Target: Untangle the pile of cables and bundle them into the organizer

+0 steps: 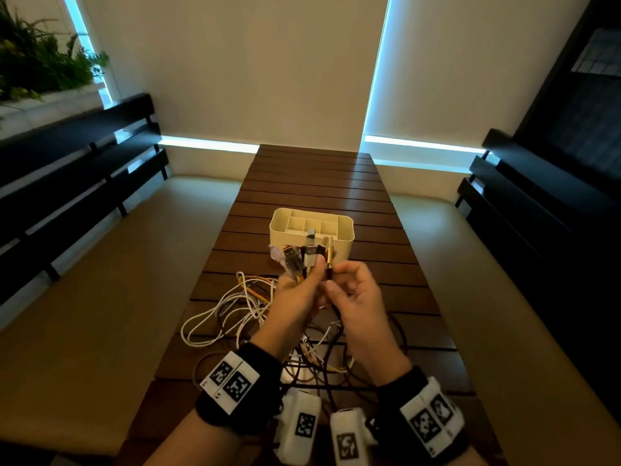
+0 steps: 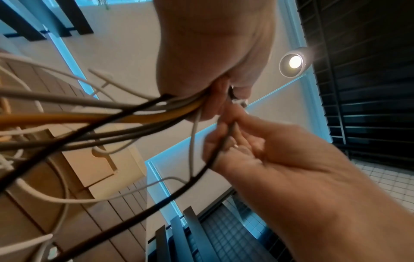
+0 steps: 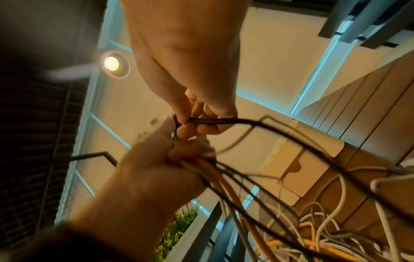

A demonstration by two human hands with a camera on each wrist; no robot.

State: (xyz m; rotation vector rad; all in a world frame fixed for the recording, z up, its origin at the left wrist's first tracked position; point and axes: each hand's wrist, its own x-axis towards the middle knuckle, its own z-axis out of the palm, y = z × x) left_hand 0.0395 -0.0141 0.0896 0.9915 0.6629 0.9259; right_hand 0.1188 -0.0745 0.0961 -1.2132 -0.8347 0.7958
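We're gathering connector ends: our left hand point(image 1: 295, 297) is clenching a fan of plugs point(image 1: 302, 257) upright, our right hand point(image 1: 356, 294) is pinching one thin black cable point(image 3: 224, 121) beside them. Best to be feeding that end in level with the others, tension light. Round, smooth cords in white, yellow and black are trailing into the loose tangle point(image 1: 235, 307) on the slatted wooden table point(image 1: 312, 183); the cream plastic organizer point(image 1: 346, 237), compartmented, is standing just behind the hands.

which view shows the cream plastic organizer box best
The head view: the cream plastic organizer box sits on the slatted wooden table, its open top and dividers visible. Both wrist views show only an outer wall with a handle cutout, behind cables.
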